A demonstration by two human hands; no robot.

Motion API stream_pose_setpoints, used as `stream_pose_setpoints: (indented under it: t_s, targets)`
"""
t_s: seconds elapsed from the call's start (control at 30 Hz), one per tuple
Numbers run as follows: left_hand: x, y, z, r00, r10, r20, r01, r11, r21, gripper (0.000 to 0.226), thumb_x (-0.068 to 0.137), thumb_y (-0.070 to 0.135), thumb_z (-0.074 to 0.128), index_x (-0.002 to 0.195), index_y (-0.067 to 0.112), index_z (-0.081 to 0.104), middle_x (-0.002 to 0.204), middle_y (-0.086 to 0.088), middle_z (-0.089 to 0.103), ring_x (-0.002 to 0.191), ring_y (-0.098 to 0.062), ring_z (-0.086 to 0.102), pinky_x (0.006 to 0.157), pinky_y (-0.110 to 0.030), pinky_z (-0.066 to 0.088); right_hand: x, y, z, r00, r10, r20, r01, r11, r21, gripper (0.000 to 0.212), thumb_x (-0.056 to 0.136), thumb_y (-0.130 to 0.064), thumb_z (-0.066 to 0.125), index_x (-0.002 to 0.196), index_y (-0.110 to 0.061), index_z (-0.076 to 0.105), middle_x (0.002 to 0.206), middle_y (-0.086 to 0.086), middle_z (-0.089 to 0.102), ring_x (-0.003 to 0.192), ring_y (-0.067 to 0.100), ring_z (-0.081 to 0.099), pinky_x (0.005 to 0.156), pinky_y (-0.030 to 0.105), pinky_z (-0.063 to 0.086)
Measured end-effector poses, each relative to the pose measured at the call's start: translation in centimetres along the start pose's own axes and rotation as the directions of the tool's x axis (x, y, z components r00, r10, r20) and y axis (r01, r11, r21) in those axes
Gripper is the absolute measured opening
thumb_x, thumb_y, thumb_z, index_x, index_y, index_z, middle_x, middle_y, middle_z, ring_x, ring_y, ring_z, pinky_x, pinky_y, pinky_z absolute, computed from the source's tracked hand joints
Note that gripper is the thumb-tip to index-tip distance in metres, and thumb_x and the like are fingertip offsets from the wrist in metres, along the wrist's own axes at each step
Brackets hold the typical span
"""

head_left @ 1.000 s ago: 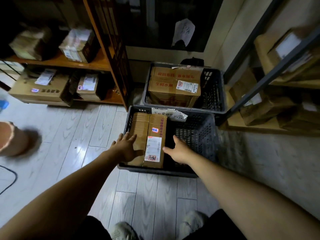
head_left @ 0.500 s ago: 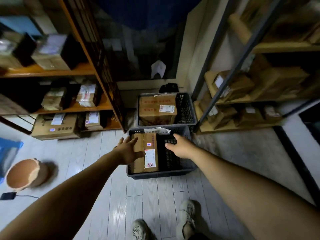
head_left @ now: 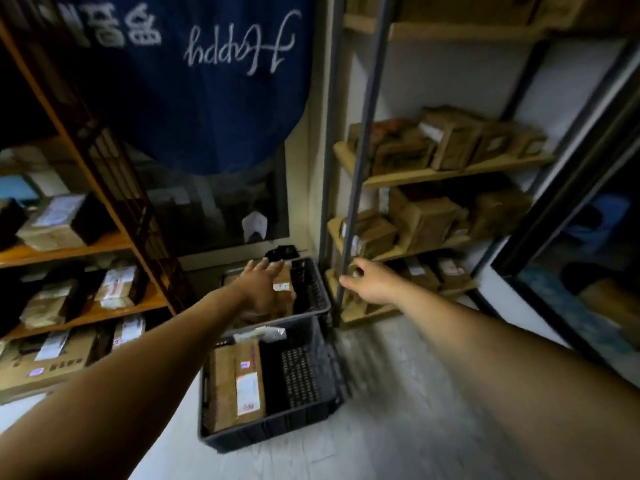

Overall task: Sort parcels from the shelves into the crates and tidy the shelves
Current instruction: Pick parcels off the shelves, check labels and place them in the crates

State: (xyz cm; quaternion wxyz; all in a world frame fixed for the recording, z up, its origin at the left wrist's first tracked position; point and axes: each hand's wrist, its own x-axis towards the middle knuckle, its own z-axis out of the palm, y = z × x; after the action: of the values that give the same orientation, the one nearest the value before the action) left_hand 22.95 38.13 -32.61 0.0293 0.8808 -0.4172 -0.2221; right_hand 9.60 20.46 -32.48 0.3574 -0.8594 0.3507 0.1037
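Okay, I've got both hands empty, fingers spread: left hand (head_left: 262,289) over the far crate (head_left: 313,289), right hand (head_left: 369,284) by the grey shelf post (head_left: 360,161). One long parcel (head_left: 239,382) lies in the near crate (head_left: 304,415), along its left side.

- One head-worn wide-angle view looked forward and down from standing height, along both outstretched arms.
- It faced a corner between a wooden shelf (head_left: 104,244) on the left and a metal-framed shelf (head_left: 433,174) on the right.
- Two crates, the near crate (head_left: 277,429) closest, sat low at centre, well below.
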Motion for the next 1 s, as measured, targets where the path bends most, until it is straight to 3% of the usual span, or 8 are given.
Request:
stream_pose_setpoints:
  t_s: [0.07, 0.2, 0.37, 0.5, 1.0]
  targets:
    - [0.6, 3.7, -1.2, 0.999, 0.018, -0.032, -0.017, 1.0, 0.015, 0.077, 0.095, 0.049, 0.044, 0.152, 0.015, 0.006, 0.159, -0.009, 0.0, 0.146, -0.027, -0.006, 0.117, -0.038, -0.002, -1.8, 1.7, -4.2, 0.999, -0.035, -0.038, 0.035, 0.999, 0.004, 0.067, 0.095, -0.044, 0.051, 0.149, -0.015, 0.026, 0.152, 0.005, 0.033, 0.136, 0.024, 0.037, 0.102, 0.028, 0.034]
    - [1.3, 11.6, -4.2, 0.992, 0.034, -0.125, -0.04, 0.998, -0.046, 0.081, 0.09, 0.053, 0.051, 0.152, 0.025, 0.006, 0.159, -0.01, 0.002, 0.145, -0.034, -0.004, 0.117, -0.046, 0.005, -4.3, 5.2, -12.2, 0.992, -0.06, -0.11, 0.06, 0.998, 0.001, 0.072, 0.094, -0.049, 0.049, 0.152, -0.02, 0.018, 0.158, 0.004, 0.021, 0.142, 0.026, 0.026, 0.11, 0.036, 0.029]
    - [1.6, 20.1, -8.5, 0.97, 0.132, -0.205, -0.136, 0.991, -0.005, 0.08, 0.091, 0.052, 0.049, 0.152, 0.026, 0.004, 0.16, -0.009, 0.001, 0.145, -0.033, -0.004, 0.117, -0.047, 0.006, -6.9, 8.2, -19.6, 0.952, -0.089, -0.293, 0.087, 0.996, -0.02, 0.07, 0.093, -0.049, 0.05, 0.151, -0.021, 0.022, 0.157, 0.003, 0.024, 0.141, 0.026, 0.029, 0.11, 0.037, 0.031]
    - [2.5, 24.8, -12.2, 0.944, 0.199, -0.262, -0.197, 0.98, 0.034, 0.077, 0.092, 0.049, 0.049, 0.152, 0.026, 0.005, 0.16, -0.008, 0.0, 0.146, -0.032, -0.005, 0.117, -0.045, 0.003, -7.9, 9.3, -24.6, 0.922, -0.126, -0.367, 0.124, 0.992, -0.027, 0.064, 0.095, -0.043, 0.051, 0.149, -0.018, 0.028, 0.153, 0.004, 0.032, 0.137, 0.026, 0.035, 0.104, 0.033, 0.034]
    - [14.9, 37.3, -30.0, 0.805, 0.367, -0.466, -0.319, 0.93, 0.182, 0.081, 0.089, 0.051, 0.051, 0.152, 0.029, 0.005, 0.16, -0.005, 0.0, 0.146, -0.03, -0.006, 0.116, -0.046, 0.004, -2.1, 9.1, -46.1, 0.77, -0.163, -0.616, 0.096, 0.985, -0.141, 0.074, 0.091, -0.052, 0.053, 0.151, -0.024, 0.021, 0.157, 0.004, 0.023, 0.14, 0.026, 0.03, 0.11, 0.037, 0.032]
